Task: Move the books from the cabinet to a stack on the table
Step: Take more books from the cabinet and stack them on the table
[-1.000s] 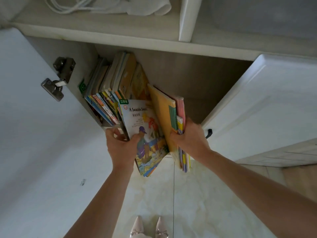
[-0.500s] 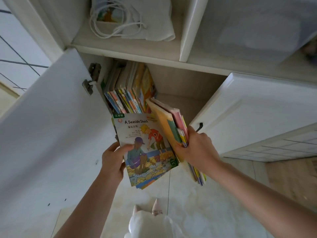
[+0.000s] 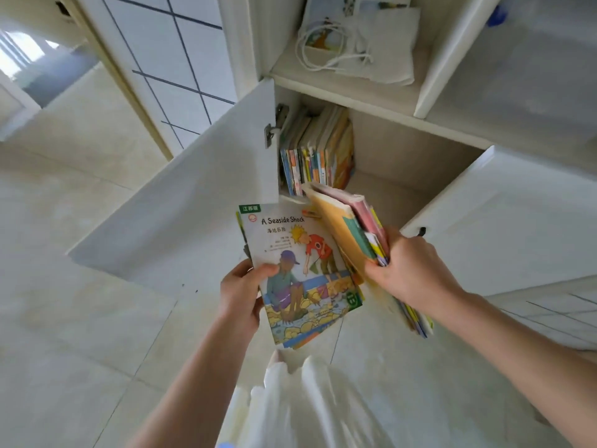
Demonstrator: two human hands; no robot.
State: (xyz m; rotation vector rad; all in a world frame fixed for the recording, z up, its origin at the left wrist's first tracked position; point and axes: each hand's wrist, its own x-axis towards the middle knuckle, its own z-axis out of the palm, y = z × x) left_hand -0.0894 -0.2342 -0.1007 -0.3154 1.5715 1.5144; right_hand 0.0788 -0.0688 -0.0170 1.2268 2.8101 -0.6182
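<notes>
The left hand (image 3: 240, 294) grips a glossy, flat picture book (image 3: 298, 273). At its three o'clock, the right hand (image 3: 410, 273) clasps a thin paperback bundle (image 3: 352, 227). Upright books (image 3: 315, 153) stand at twelve o'clock in the cabinet (image 3: 420, 176).

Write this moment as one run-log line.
left hand: holds Seaside Shock books | right hand: holds book bundle | shelf books: in cabinet | stack: not started

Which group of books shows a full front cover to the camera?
The thin batch topped by the illustrated "A Seaside Shock" book in the left hand. The right hand's orange-fronted bundle and the cabinet's upright row show mostly edges.
</notes>
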